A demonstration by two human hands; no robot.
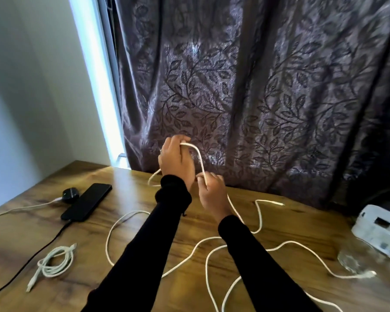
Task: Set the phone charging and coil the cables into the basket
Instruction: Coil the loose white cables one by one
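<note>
Hands, left (pixel 175 159) and right (pixel 212 192), each grip white cable (pixel 199 157).

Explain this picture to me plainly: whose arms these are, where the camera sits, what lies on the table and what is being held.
There is no machine: a camera worn on a person's head looks down at their own two arms. The left hand and right hand both have a grip on a long white cable, looping it above the wooden table. On the table lie a black phone with a dark lead at its near end, a small black round object, a coiled white cable and a white power strip.
</note>
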